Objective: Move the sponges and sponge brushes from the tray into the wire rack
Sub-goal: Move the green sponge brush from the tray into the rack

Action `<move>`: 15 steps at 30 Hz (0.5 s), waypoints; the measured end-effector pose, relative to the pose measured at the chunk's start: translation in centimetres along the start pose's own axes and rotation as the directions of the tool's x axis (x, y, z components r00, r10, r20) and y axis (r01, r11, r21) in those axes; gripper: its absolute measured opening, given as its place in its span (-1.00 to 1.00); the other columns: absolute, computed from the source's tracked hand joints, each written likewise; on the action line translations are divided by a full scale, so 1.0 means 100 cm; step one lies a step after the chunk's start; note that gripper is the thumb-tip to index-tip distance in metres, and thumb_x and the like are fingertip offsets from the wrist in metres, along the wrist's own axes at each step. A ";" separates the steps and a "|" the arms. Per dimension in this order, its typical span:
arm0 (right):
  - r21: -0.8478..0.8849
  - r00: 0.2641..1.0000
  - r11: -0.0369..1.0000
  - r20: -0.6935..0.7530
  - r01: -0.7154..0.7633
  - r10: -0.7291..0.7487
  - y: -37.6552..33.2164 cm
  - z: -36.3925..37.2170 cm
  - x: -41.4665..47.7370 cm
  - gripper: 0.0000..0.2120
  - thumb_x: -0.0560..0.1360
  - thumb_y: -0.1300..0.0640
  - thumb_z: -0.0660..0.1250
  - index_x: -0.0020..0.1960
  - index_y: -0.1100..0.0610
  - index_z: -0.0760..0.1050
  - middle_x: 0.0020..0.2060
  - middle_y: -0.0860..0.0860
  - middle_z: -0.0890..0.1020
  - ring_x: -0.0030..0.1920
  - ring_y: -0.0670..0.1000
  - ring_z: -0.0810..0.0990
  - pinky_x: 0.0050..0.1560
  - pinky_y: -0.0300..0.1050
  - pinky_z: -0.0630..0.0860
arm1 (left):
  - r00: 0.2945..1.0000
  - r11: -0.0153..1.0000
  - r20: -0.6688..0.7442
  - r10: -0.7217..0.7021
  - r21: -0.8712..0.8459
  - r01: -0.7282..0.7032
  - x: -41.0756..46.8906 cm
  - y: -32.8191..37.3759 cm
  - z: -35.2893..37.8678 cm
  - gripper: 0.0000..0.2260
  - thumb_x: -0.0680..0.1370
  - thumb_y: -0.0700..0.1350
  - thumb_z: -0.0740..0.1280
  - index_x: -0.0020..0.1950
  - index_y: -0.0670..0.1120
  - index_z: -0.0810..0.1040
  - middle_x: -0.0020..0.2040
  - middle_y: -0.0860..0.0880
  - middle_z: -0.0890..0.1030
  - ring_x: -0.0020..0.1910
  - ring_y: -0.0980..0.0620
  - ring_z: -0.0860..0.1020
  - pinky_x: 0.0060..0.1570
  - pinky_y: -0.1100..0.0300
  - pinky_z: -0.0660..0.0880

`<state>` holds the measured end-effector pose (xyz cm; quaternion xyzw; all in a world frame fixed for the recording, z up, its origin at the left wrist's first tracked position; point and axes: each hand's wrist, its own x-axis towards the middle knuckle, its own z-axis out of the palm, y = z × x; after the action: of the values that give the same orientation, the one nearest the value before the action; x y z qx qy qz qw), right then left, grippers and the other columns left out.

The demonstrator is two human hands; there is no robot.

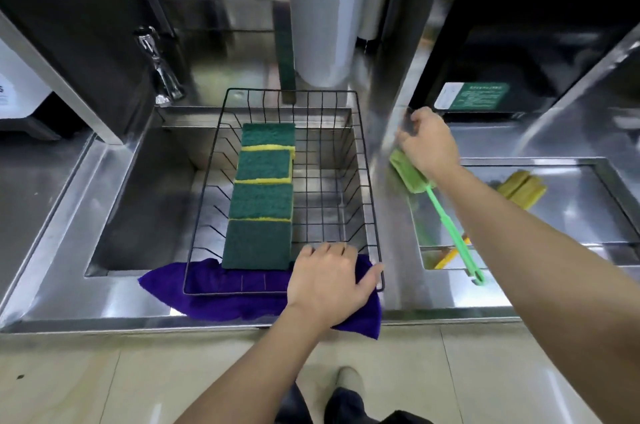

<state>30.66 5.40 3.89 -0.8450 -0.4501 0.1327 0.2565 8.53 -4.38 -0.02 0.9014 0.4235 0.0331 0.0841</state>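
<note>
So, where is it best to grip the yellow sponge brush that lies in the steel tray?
Probably at its yellow sponge head, from above with the right hand. The head lies fully exposed in the steel tray, while its yellow handle passes under the green sponge brush.

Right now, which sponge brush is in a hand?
The green brush, held by its sponge head in the right hand. The yellow brush lies in the tray.

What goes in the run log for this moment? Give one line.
right hand: holding green brush | left hand: on rack rim | rack: four sponges | tray: yellow sponges left
</note>
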 end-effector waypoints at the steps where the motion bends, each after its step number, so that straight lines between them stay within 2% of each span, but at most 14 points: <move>1: -0.021 0.999 0.999 0.030 -0.042 0.042 0.012 -0.003 -0.003 -0.56 0.48 0.02 0.31 0.26 0.23 0.35 0.22 0.23 0.48 0.22 0.25 0.47 0.19 0.09 0.44 | 1.000 1.000 0.009 0.006 0.007 -0.007 0.000 0.000 0.001 -0.49 0.54 0.28 -0.01 -0.07 -0.07 0.55 -0.09 -0.03 0.64 -0.09 -0.04 0.55 -0.06 0.06 0.38; 4: -0.019 0.976 0.988 0.155 -0.153 0.154 0.040 -0.005 -0.015 -0.38 0.41 -0.04 0.41 0.31 0.24 0.27 0.26 0.25 0.43 0.25 0.25 0.45 0.21 0.06 0.41 | 1.000 1.000 -0.005 0.004 -0.008 -0.004 0.000 -0.002 0.002 -0.52 0.54 0.30 -0.02 -0.07 -0.03 0.50 -0.07 0.00 0.62 -0.07 -0.01 0.54 -0.04 0.10 0.36; 6: 0.041 0.950 0.982 0.262 -0.186 0.169 0.052 -0.006 -0.027 -0.30 0.37 0.03 0.48 0.36 0.24 0.22 0.24 0.19 0.45 0.24 0.19 0.45 0.12 -0.08 0.39 | 1.000 1.000 0.008 -0.010 0.006 0.010 0.000 -0.001 0.002 -0.53 0.54 0.31 -0.03 -0.09 -0.01 0.49 -0.08 0.02 0.62 -0.08 -0.01 0.54 -0.07 0.10 0.37; 8: 0.097 0.910 0.974 0.385 -0.204 0.152 0.063 -0.007 -0.034 -0.30 0.34 0.13 0.51 0.35 0.21 0.22 0.15 0.10 0.48 0.16 0.13 0.48 -0.01 -0.18 0.37 | 0.999 0.999 0.023 -0.033 0.006 0.033 0.000 0.000 0.002 -0.55 0.54 0.30 -0.02 -0.11 0.00 0.48 -0.10 0.02 0.62 -0.09 -0.01 0.53 -0.12 0.11 0.36; 10: 0.131 0.878 0.966 0.458 -0.222 0.139 0.071 -0.006 -0.037 -0.39 0.35 0.21 0.49 0.29 0.17 0.25 0.05 0.12 0.53 -0.03 0.16 0.57 -0.04 -0.02 0.51 | 0.998 0.999 0.035 -0.053 0.003 0.053 -0.001 0.001 0.000 -0.57 0.55 0.29 -0.01 -0.13 0.00 0.46 -0.12 0.03 0.61 -0.10 0.00 0.52 -0.19 0.13 0.32; 11: 0.155 0.873 0.958 0.465 -0.241 0.145 0.073 -0.005 -0.039 -0.49 0.38 0.26 0.44 0.21 0.17 0.26 -0.05 0.16 0.56 -0.24 0.16 0.60 -0.20 0.03 0.56 | 0.998 0.998 0.040 -0.058 -0.001 0.058 -0.001 0.001 -0.001 -0.58 0.55 0.29 0.00 -0.14 0.00 0.44 -0.13 0.03 0.60 -0.10 0.00 0.51 -0.21 0.13 0.30; 13: 0.200 0.888 0.943 0.432 -0.265 0.158 0.072 -0.006 -0.040 -0.70 0.45 0.31 0.32 0.08 0.16 0.25 -0.32 0.14 0.52 -0.57 0.05 0.48 -0.53 -0.13 0.47 | 0.997 0.998 0.048 -0.061 -0.009 0.061 -0.002 0.001 -0.002 -0.58 0.55 0.28 0.00 -0.13 0.00 0.47 -0.13 0.03 0.60 -0.10 0.00 0.51 -0.22 0.14 0.28; 15: 0.241 0.908 0.933 0.386 -0.267 0.160 0.068 -0.010 -0.041 -0.79 0.49 0.30 0.24 0.06 0.14 0.27 -0.43 0.09 0.44 -0.60 0.00 0.35 -0.59 -0.24 0.29 | 0.996 0.998 0.056 -0.064 -0.020 0.065 -0.002 0.000 -0.002 -0.57 0.56 0.28 0.00 -0.08 0.00 0.50 -0.12 0.04 0.60 -0.08 0.01 0.51 -0.21 0.14 0.30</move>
<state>33.48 -1.42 0.92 -0.8041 -0.3692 0.3770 0.2737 8.36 -4.56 0.19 0.8868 0.4496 0.0098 0.1066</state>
